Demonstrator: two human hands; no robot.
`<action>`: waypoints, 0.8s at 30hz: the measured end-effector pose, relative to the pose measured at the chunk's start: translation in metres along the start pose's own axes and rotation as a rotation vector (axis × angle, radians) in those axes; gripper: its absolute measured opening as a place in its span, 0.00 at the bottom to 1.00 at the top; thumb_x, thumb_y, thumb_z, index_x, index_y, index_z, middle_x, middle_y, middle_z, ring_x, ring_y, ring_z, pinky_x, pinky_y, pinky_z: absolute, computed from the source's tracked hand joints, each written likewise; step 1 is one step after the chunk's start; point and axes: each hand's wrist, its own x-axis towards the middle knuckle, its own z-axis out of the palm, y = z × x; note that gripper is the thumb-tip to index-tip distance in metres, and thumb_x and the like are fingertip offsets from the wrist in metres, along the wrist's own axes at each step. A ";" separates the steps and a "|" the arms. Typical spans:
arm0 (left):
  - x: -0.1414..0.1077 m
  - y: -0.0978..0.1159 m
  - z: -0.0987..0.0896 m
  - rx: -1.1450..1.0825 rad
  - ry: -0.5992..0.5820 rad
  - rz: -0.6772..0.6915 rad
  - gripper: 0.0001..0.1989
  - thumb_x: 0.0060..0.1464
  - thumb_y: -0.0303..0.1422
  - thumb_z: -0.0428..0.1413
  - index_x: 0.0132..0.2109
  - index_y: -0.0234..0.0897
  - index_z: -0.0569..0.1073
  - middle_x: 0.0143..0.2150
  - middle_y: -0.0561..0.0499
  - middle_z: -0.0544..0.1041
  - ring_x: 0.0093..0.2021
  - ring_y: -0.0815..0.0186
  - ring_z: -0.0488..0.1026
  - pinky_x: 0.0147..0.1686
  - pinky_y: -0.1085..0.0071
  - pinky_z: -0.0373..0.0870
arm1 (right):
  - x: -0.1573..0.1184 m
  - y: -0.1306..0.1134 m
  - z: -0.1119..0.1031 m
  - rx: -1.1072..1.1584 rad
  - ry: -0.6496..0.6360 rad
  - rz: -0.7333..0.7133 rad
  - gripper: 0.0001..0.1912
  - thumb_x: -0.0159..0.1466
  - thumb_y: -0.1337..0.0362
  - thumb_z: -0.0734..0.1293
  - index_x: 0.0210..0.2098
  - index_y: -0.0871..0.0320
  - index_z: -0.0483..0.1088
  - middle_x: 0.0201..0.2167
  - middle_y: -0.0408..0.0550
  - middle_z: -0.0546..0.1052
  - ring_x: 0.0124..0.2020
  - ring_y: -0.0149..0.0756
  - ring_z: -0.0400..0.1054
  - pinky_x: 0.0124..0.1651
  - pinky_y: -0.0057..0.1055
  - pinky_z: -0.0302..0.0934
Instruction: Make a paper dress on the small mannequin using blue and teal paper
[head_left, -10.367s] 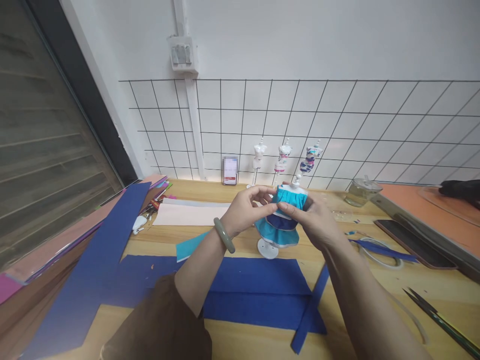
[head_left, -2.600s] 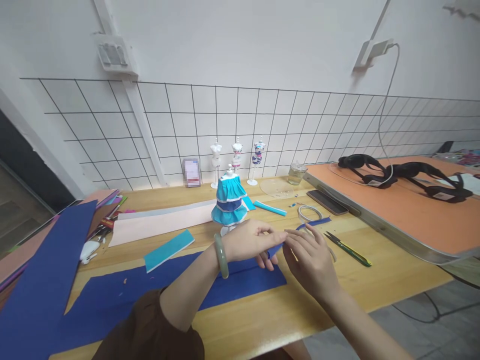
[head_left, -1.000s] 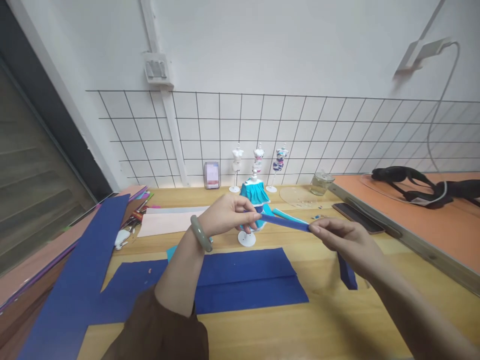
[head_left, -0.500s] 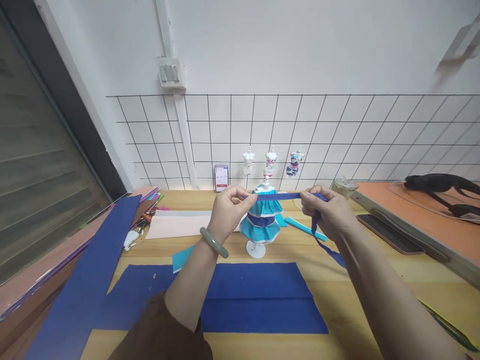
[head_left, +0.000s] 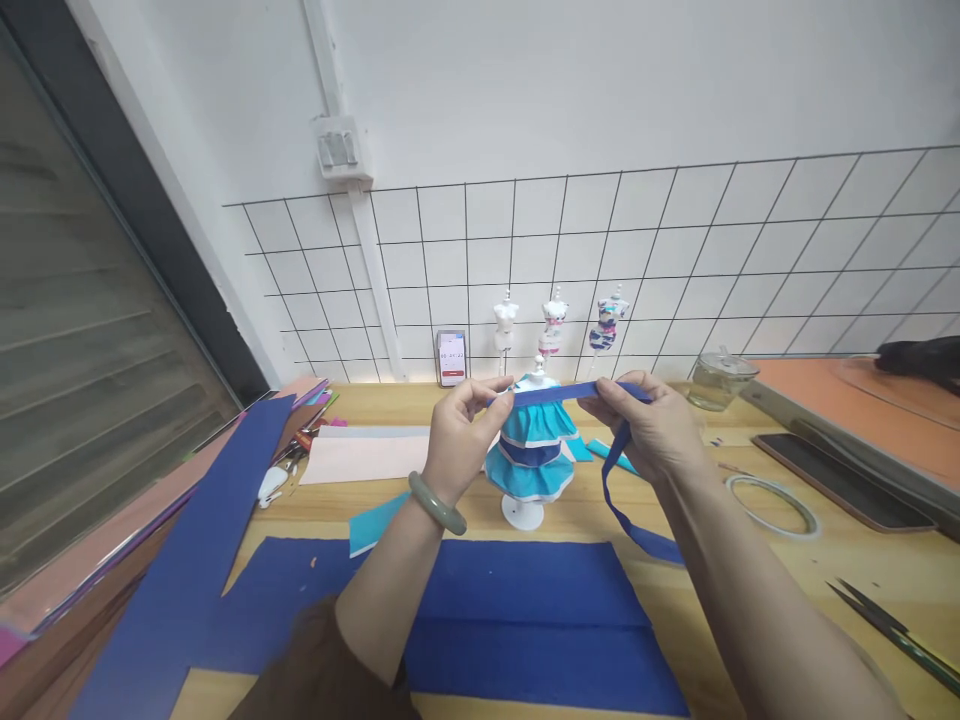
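Between my two hands a narrow blue strip [head_left: 556, 393] is stretched taut, and its loose tail hangs and curls below my right hand. My left hand [head_left: 469, 425], with a green bangle [head_left: 437, 503] on the wrist, pinches one end. My right hand [head_left: 651, 420] pinches the strip farther along. Just behind the strip stands a small dress form [head_left: 523, 512] wearing a tiered turquoise dress [head_left: 534, 473] with white edging and a blue band. The strip crosses in front of its upper part; whether it touches the dress I cannot tell.
Blue sheets [head_left: 540, 590] cover the near table. Scissors [head_left: 892, 625], a tape roll [head_left: 772, 505] and a dark phone [head_left: 840, 480] lie at right, by a glass jar [head_left: 720, 378]. Behind stand small mannequins [head_left: 554, 325] and a timer phone [head_left: 451, 358]. Pale paper [head_left: 367, 455] lies left.
The view has turned a little to the right, bringing the tape roll and more of the scissors into sight. Both hands still hold the strip stretched; its tail hangs in a wider curve.
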 end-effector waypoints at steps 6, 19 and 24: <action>0.001 -0.003 0.001 -0.061 -0.013 0.005 0.08 0.52 0.34 0.56 0.30 0.36 0.64 0.47 0.43 0.77 0.51 0.62 0.72 0.51 0.65 0.65 | 0.002 0.007 0.000 -0.021 -0.041 -0.006 0.17 0.44 0.61 0.78 0.32 0.56 0.73 0.26 0.41 0.78 0.33 0.38 0.76 0.46 0.38 0.71; 0.004 -0.014 0.001 0.009 0.028 0.012 0.09 0.52 0.35 0.56 0.31 0.37 0.64 0.42 0.48 0.79 0.46 0.66 0.75 0.46 0.70 0.69 | -0.008 0.010 0.019 0.118 -0.025 0.078 0.15 0.44 0.64 0.78 0.30 0.56 0.73 0.22 0.38 0.77 0.27 0.31 0.75 0.34 0.25 0.72; 0.006 -0.018 0.001 -0.022 0.028 0.036 0.08 0.52 0.34 0.57 0.31 0.36 0.65 0.42 0.47 0.79 0.45 0.66 0.75 0.45 0.70 0.69 | -0.006 0.013 0.018 0.130 -0.023 0.080 0.16 0.45 0.64 0.77 0.31 0.56 0.72 0.21 0.38 0.76 0.26 0.30 0.75 0.31 0.22 0.71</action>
